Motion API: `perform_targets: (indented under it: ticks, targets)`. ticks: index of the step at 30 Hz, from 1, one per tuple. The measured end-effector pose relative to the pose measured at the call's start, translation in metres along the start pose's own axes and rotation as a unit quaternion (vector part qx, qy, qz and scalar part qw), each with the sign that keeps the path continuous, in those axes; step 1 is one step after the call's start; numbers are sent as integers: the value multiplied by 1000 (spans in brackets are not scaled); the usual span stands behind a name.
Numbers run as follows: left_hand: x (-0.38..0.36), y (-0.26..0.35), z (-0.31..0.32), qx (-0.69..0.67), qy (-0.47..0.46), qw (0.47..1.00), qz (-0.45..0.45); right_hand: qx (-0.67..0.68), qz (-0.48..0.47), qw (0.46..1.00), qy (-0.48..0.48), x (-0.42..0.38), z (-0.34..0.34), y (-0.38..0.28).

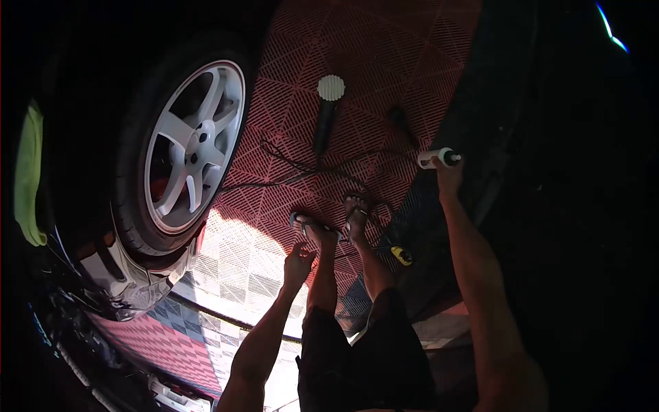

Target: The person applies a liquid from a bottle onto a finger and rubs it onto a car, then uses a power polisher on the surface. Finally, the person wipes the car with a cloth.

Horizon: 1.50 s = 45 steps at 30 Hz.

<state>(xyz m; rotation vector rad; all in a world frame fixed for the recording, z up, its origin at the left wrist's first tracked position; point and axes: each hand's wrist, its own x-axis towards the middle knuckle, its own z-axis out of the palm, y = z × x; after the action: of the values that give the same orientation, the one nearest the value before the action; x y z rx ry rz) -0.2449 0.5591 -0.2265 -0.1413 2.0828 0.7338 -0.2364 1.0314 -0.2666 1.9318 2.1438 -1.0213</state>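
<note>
My right hand (449,175) is closed around a white bottle (427,160) with a dark cap, out to the right over the dark floor edge. My left hand (299,264) hangs above the floor near my left foot, its fingers bent and apart with nothing seen between them. On the red floor ahead lies a polisher (325,123) with a ribbed, pale round pad (331,88). Its dark cord (281,165) runs across the tiles. A smaller dark tool (401,122), too dim to make out, lies between the polisher and the bottle.
A dark car with a white spoked wheel (195,147) stands at the left. A yellow-green cloth (29,178) rests on the car. My sandalled feet are on the grated tiles (288,62), with a small yellow object (401,256) beside them. Bright sunlight falls behind the wheel.
</note>
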Motion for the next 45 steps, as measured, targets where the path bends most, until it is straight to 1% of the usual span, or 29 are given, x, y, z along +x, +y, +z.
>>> perform_targets:
  ticks: [3, 5, 8, 10, 12, 13, 14, 16, 17, 18, 20, 22, 24, 25, 26, 27, 28, 29, 30, 32, 34, 35, 37, 38, 40, 41, 42, 44, 45]
  targets:
    - [104, 57, 12, -12, 39, 989, 143, 26, 41, 996, 79, 81, 8, 42]
    - [185, 93, 24, 92, 84, 972, 199, 70, 50, 990, 113, 129, 18, 51]
    - [289, 146, 42, 132, 142, 972, 131, 220, 51, 969, 104, 189, 32, 101]
    - [346, 173, 52, 173, 173, 962, 119, 240, 51, 956, 164, 212, 54, 129]
    - [402, 186, 66, 161, 189, 962, 115, 179, 73, 969, 152, 204, 69, 140]
    - [427, 184, 77, 145, 190, 964, 118, 246, 31, 959, 137, 209, 74, 155]
    - [431, 185, 83, 143, 186, 965, 117, 309, -14, 943, 123, 202, 71, 149]
    - [433, 187, 78, 88, 183, 977, 65, 308, 10, 944, 119, 172, 68, 145]
    - [441, 174, 80, 101, 225, 963, 109, 347, 54, 932, 89, 157, 65, 151]
    - [440, 159, 83, 99, 220, 964, 107, 382, 97, 917, 60, 138, 56, 155]
    - [434, 139, 72, -93, -6, 981, 170, 387, 110, 915, -19, 79, 48, 160]
    - [326, 163, 53, -265, -173, 949, 10, 332, 102, 925, -156, 5, 37, 125]
    - [235, 161, 43, -321, -249, 912, 55, 357, 144, 885, -261, -48, 31, 99]
    - [186, 157, 42, -397, -298, 868, 20, 386, 147, 856, -310, -69, 29, 85]
    - [114, 184, 26, -519, -292, 801, -64, 408, 151, 825, -361, -91, 26, 71]
    - [87, 157, 45, -501, -221, 811, -209, 460, 155, 766, -422, -112, 28, 60]
    - [49, 128, 62, -610, -278, 709, -220, 505, 155, 700, -481, -131, 26, 43]
    - [0, 156, 39, -680, -393, 600, -151, 528, 168, 650, -520, -154, 10, 13]
    - [-40, 179, 22, -657, -436, 613, -53, 547, 182, 597, -558, -179, -11, -18]
    - [-94, 195, 6, -711, -527, 465, 35, 587, 176, 465, -639, -225, -47, -72]
    - [-133, 191, -6, -735, -492, 463, 48, 455, 115, 535, -702, -245, -62, -74]
    - [-147, 190, -14, -738, -482, 466, 74, 440, 99, 529, -719, -257, -60, -73]
    - [-172, 188, -29, -792, -422, 427, 109, 410, 169, 595, -671, -281, -58, -74]
    - [-183, 187, -42, -795, -413, 423, 134, 393, 154, 594, -685, -291, -61, -85]
    - [-210, 177, -65, -723, -324, 609, 38, 483, 211, 452, -720, -316, -68, -106]
    - [-217, 163, -69, -734, -310, 602, 51, 464, 209, 451, -733, -331, -67, -119]
    - [-217, 147, -70, -710, -302, 632, 67, 436, 210, 456, -746, -345, -65, -135]
    - [-224, 127, -76, -689, -305, 651, 87, 392, 210, 480, -756, -365, -67, -153]
    - [-231, 116, -81, -748, -311, 577, 101, 377, 226, 590, -677, -366, -49, -124]
